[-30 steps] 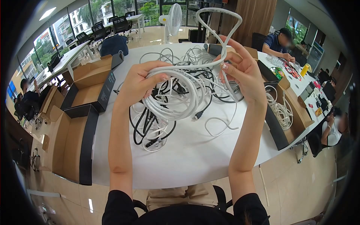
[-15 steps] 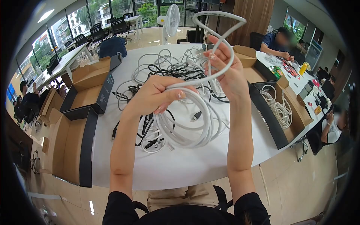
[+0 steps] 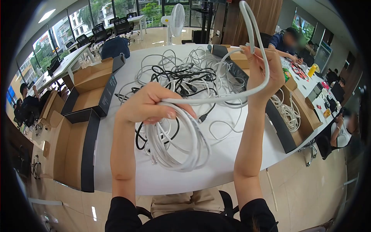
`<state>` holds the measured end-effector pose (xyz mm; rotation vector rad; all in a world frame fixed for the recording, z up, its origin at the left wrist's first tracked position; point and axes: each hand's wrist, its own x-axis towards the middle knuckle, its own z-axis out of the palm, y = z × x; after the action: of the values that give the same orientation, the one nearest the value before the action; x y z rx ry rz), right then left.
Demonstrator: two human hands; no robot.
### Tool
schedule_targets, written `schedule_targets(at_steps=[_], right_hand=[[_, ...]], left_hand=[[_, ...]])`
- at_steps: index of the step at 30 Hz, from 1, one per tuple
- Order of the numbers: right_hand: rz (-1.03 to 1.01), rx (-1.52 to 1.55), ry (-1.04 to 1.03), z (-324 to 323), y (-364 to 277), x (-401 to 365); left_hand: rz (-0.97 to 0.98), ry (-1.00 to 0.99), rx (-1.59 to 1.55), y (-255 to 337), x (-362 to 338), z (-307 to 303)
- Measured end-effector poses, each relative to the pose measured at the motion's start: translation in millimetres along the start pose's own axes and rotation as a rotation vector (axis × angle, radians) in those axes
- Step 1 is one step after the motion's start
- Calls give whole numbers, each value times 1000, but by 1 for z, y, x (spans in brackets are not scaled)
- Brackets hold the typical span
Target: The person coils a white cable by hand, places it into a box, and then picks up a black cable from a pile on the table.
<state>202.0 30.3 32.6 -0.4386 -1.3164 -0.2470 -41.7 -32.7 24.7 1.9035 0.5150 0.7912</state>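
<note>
A coiled white cable (image 3: 199, 149) hangs from my left hand (image 3: 152, 104), whose thumb and fingers close around the top of the loops. From that coil a free length runs right to my right hand (image 3: 266, 71). The fingers of my right hand pinch the cable, and a loop of it rises above them. Behind and below my hands, a tangle of black cables (image 3: 181, 73) and thinner white and grey cables lies on the white table (image 3: 154, 181). A black plug (image 3: 202, 118) shows just right of the coil.
Two open cardboard boxes (image 3: 89, 131) stand on the left. At the right, another open box (image 3: 280, 125) holds a bundle of white cable (image 3: 290, 114); one more open box (image 3: 239, 60) is behind my right hand. A blue bag (image 3: 116, 48) and a white fan (image 3: 177, 21) are beyond the table.
My right hand has moved right and slightly down, stretching the free cable between my hands. The coil in my left hand has swung left and lower.
</note>
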Motion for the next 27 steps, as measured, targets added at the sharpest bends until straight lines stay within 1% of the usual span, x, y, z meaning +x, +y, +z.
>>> schedule_targets(at_steps=[1, 2, 4, 7, 8, 11, 14, 15, 17, 18, 21, 23, 25, 27], right_hand=[[-74, -104, 21, -3, 1, 1], [-113, -77, 92, -1, 6, 2], [-123, -160, 119, -2, 5, 1], [-136, -284, 142, -7, 9, 1], [-141, -325, 145, -8, 11, 2], [-269, -392, 198, -13, 18, 6], [-181, -589, 244, -35, 33, 9], [-134, -528, 299, -41, 41, 10], [-41, -408, 407, -49, 53, 13], [1, -372, 391, -51, 53, 13], [30, -464, 184, -52, 57, 10], [168, -335, 61, -46, 64, 5], [271, -235, -58, -38, 66, 2], [293, -184, -253, -32, 59, -1]], left_hand=[[13, 3, -1, 0, -3, -5], [27, 6, -1, -2, -6, -10], [71, 7, -6, -5, -10, -18], [141, -16, -160, -8, -17, -27], [151, -28, -135, -7, -20, -30], [156, -191, 47, -7, -26, -44], [321, -188, 14, -8, -40, -53], [376, -187, 2, -8, -45, -56], [414, -33, 4, -12, -60, -69], [432, 43, 3, -13, -62, -69], [360, 624, -78, -23, -63, -54], [345, 565, -135, -30, -59, -68], [317, 600, -210, -11, -41, -50], [319, 659, -240, -6, -34, -46]])
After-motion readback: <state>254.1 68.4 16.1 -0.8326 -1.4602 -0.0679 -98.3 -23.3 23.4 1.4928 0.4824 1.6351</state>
